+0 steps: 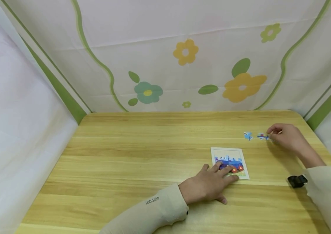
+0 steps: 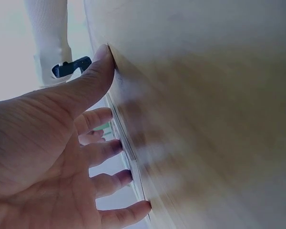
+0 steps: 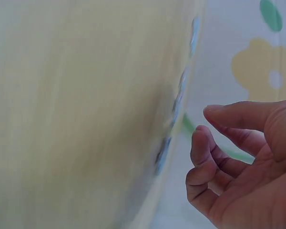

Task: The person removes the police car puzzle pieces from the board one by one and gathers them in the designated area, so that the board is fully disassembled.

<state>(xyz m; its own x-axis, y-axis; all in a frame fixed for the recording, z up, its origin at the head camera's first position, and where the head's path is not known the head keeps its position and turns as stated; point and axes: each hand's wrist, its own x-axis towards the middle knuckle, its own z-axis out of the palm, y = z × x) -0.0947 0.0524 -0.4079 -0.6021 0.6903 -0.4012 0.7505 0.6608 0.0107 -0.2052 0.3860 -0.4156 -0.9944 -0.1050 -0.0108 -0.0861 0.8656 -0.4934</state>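
Observation:
A square picture puzzle (image 1: 227,152) in a white frame lies on the table, showing a blue vehicle with eyes and red wheels. My left hand (image 1: 212,182) rests over its lower left part with fingers spread. The left wrist view shows those fingertips (image 2: 115,145) at the frame's edge and the thumb down on the wood. Behind the puzzle, to the right, lie a light blue puzzle piece (image 1: 247,135) and a multicoloured puzzle piece (image 1: 261,136). Close over the latter hovers my right hand (image 1: 286,138). In the right wrist view, thumb and forefinger stand apart with nothing between them.
The wood-grain table (image 1: 130,162) has rounded back corners. A white cloth (image 1: 153,29) printed with flowers hangs right behind it, and more cloth closes off both sides. A black clip (image 1: 297,181) sits at the right sleeve's cuff.

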